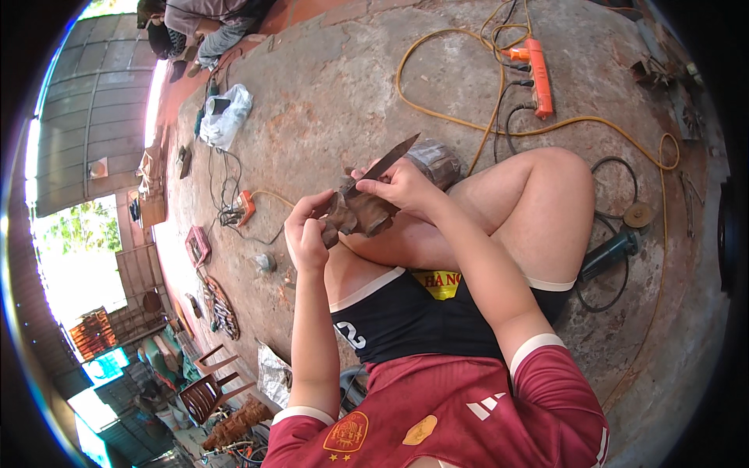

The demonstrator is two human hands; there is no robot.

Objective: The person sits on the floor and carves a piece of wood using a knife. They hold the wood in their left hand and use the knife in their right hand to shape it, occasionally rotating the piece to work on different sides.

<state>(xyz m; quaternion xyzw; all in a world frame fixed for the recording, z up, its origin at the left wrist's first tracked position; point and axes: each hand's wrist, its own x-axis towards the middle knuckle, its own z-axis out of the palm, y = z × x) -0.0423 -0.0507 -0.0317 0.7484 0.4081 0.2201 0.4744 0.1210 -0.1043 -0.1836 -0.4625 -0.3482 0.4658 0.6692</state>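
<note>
In front of my lap, my left hand (307, 232) grips the near-left end of a brown, lumpy piece that looks like carved wood (365, 214). My right hand (404, 189) is closed around a dark, flat, pointed strip like a blade (392, 159). That strip slants up to the right past my fingers, its lower end against the brown piece. Whether it is metal or folded sheet I cannot tell. Beyond my right wrist, near my folded leg, lies a rounded block with grey wrapping (434, 162).
An orange power strip (538, 78) with a yellow cord (601, 121) lies ahead right. A dark green power tool (608, 256) rests beside my right knee, near a round disc (638, 214). At left are a plastic bag (226, 117), tangled cables and a brown chair (204, 396). Another person (211, 23) sits far left.
</note>
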